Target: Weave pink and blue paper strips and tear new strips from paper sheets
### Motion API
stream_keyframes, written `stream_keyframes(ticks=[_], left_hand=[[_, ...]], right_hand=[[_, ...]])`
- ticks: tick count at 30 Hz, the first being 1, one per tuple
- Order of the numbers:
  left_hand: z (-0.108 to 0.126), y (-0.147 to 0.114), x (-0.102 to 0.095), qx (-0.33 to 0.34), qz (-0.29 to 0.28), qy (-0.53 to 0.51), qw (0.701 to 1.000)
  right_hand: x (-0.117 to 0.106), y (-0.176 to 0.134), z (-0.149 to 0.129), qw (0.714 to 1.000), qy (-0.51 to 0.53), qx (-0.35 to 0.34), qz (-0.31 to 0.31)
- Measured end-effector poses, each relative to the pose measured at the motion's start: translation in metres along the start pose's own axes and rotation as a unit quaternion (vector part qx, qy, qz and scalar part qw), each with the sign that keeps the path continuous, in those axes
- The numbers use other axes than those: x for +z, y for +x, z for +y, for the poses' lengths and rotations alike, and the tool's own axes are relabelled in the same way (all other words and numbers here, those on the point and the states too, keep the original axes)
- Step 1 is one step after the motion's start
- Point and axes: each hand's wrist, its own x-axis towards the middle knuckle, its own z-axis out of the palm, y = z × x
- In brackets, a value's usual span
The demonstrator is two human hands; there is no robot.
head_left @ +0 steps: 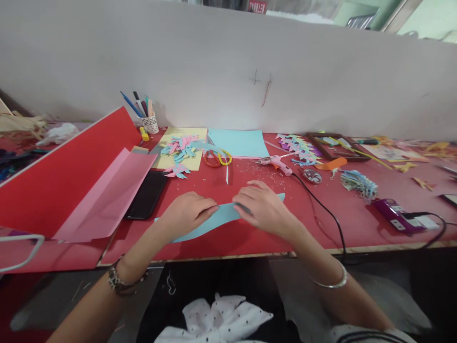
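Between my hands stretches a strip of light blue paper (pixel 222 216), slightly curved, just above the red table near its front edge. My left hand (pixel 189 214) is closed on the strip's left part, thumb and fingers pinching it. On its right part my right hand (pixel 262 207) is closed too, with the fingers bent over the upper edge. The far right tip of the paper shows beyond that hand. Just past the hands lie scissors (pixel 224 157) with yellow and red handles, and a pile of pink and blue paper cut-outs (pixel 182 147).
Behind stand a blue sheet (pixel 235 143) and a cup of pens (pixel 149 124). A pink glue gun (pixel 280 164) trails a black cord on the right, near a purple power strip (pixel 396 216). Left are a black phone (pixel 147 195), pink paper (pixel 114 200) and a red board (pixel 78 162).
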Motion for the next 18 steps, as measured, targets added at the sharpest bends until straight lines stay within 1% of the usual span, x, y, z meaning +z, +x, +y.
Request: stream_keyframes(ticks=[2,5,8,10,13,16,17,18], left_hand=[[0.004,0.003,0.002,-0.007,-0.005,-0.038,0.999],[0.008,0.007,0.006,-0.019,-0.007,-0.119,0.993],[0.007,0.007,0.009,-0.011,0.0,-0.173,0.985],[0.002,0.004,0.007,-0.018,-0.005,-0.2,0.98],[-0.01,-0.007,-0.002,-0.054,-0.013,-0.221,0.974],[-0.029,-0.025,-0.014,-0.088,-0.012,-0.196,0.977],[-0.035,-0.03,-0.017,-0.095,-0.003,-0.175,0.98],[-0.039,-0.033,-0.019,-0.107,0.015,-0.147,0.983]], right_hand=[[0.01,0.008,-0.01,0.999,0.008,-0.021,0.034],[0.023,0.016,-0.016,0.995,0.027,-0.006,0.093],[0.027,0.016,-0.013,0.993,0.049,-0.004,0.111],[0.026,0.011,-0.006,0.993,0.048,0.003,0.108],[0.018,-0.006,0.013,0.994,0.026,0.043,0.099],[0.008,-0.028,0.038,0.992,-0.004,0.088,0.085],[0.005,-0.034,0.046,0.99,-0.017,0.112,0.086],[0.002,-0.038,0.051,0.985,-0.033,0.139,0.101]])
